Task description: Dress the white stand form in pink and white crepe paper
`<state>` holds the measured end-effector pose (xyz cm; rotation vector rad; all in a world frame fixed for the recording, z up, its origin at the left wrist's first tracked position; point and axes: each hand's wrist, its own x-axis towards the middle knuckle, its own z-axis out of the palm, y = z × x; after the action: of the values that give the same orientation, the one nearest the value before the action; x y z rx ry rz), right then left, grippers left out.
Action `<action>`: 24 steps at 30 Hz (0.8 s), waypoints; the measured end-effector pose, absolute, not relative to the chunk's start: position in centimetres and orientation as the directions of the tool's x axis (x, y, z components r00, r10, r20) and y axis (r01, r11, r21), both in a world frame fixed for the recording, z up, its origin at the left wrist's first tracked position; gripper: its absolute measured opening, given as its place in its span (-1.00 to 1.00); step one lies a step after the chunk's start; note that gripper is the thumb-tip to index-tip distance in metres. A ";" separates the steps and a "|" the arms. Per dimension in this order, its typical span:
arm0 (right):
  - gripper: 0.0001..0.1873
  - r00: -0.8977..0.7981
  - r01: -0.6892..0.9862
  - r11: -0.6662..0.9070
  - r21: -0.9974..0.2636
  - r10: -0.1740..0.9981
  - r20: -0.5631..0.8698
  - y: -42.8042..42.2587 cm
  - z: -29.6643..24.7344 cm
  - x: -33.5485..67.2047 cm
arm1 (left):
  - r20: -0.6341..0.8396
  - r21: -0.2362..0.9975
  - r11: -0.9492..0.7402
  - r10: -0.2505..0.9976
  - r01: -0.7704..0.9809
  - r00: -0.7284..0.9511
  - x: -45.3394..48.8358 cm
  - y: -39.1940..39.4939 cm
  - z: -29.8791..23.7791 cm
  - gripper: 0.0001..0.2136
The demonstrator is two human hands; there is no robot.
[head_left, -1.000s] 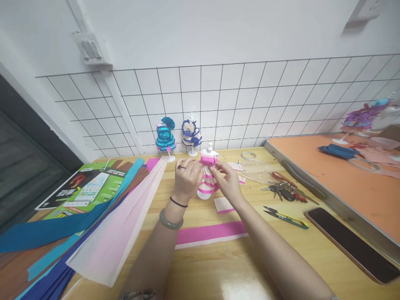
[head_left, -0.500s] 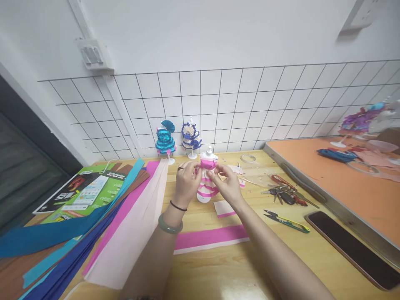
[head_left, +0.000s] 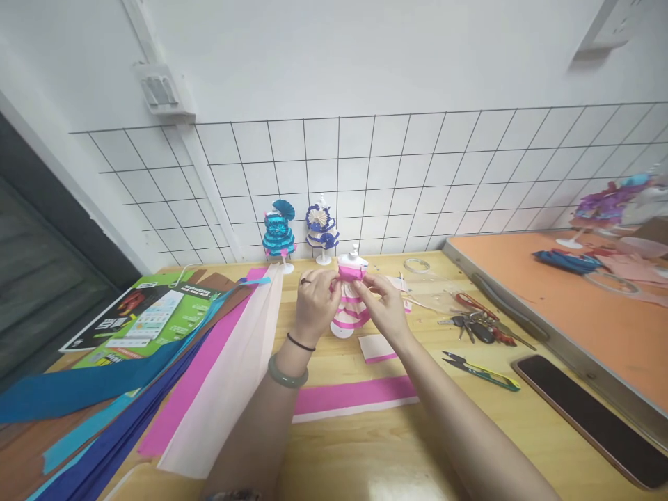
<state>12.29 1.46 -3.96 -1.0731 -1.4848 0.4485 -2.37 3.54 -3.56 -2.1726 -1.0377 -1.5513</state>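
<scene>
We pinch the pink bodice (head_left: 351, 272) between left hand (head_left: 316, 299) and right hand (head_left: 387, 309); the dress form (head_left: 352, 300) stands upright near the desk's back edge (head_left: 437, 259).

A small white dress form (head_left: 353, 260) has its neck end up and leans slightly to the right, its round white base (head_left: 342, 331) showing below the hem; whether the base rests on anything is unclear. A bright pink band (head_left: 351, 272) wraps the chest, and the cream skirt (head_left: 351, 314) falls in ruffled tiers edged with pink. The left hand (head_left: 316, 298) and right hand (head_left: 385, 306) pinch at either side of the waist, fingertips partly hiding it
</scene>
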 end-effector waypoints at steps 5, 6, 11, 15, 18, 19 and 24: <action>-0.75 0.120 0.337 0.503 -0.796 0.815 0.567 1.4 -4.0 12.1 | 0.905 0.179 -0.698 0.392 0.694 0.162 -2.4 3.5 -3.6 -0.92; -0.75 0.122 0.334 0.505 -0.796 0.814 0.568 1.4 -4.0 12.1 | 0.905 0.188 -0.700 0.395 0.689 0.155 -2.4 3.5 -3.6 -0.92; -0.73 0.131 0.323 0.493 -0.808 0.822 0.554 1.4 -3.8 11.9 | 0.901 0.239 -0.716 0.416 0.656 0.125 -2.4 3.5 -3.7 -0.91; -0.70 0.135 0.327 0.475 -0.817 0.832 0.537 1.3 -3.5 11.7 | 0.900 0.257 -0.733 0.418 0.630 0.119 -2.4 3.6 -3.9 -0.92; -0.72 0.132 0.335 0.485 -0.807 0.824 0.551 1.4 -3.3 11.6 | 0.903 0.266 -0.739 0.416 0.619 0.109 -2.4 3.7 -4.0 -0.93; -0.72 0.134 0.334 0.489 -0.806 0.822 0.554 1.4 -3.3 11.6 | 0.904 0.267 -0.739 0.415 0.619 0.106 -2.4 3.7 -4.0 -0.93; -0.72 0.135 0.336 0.491 -0.803 0.819 0.557 1.7 -3.6 11.7 | 0.904 0.258 -0.738 0.411 0.624 0.113 -2.5 3.8 -4.2 -0.94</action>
<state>11.70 1.71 -3.56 -1.0724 -1.4533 0.4713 -2.53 3.80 -4.20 -2.1954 -1.0379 -1.6819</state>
